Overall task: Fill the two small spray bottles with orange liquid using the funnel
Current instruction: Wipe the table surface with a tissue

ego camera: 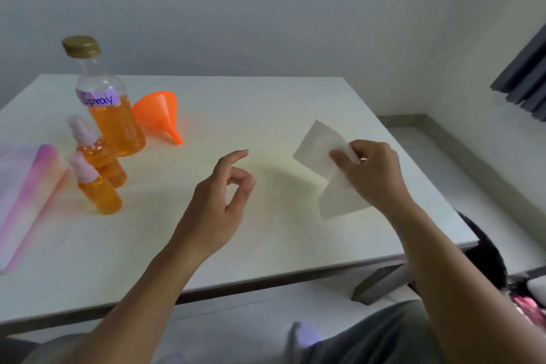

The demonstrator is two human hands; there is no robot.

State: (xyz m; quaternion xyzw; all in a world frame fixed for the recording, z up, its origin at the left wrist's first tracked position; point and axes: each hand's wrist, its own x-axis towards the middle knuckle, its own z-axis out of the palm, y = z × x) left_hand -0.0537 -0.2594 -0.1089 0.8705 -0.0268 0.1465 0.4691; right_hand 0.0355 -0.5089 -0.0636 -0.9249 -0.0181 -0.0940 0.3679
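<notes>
Two small spray bottles with pale pink caps stand at the table's left, a near bottle (99, 186) and a far bottle (102, 156), both holding orange liquid. Behind them stands a big clear bottle (109, 103) labelled "Spray", gold cap on, about half full of orange liquid. An orange funnel (161, 115) lies on its side to that bottle's right. My left hand (218, 204) hovers over the table's middle, fingers loosely curled, holding nothing. My right hand (372, 171) pinches a folded white tissue (325, 165) above the table's right part.
A pink and white pack (26, 192) lies at the table's (266, 103) left edge. A grey wall runs behind the table. A dark curtain (526, 77) hangs at the far right. The table's right edge drops off just past my right hand.
</notes>
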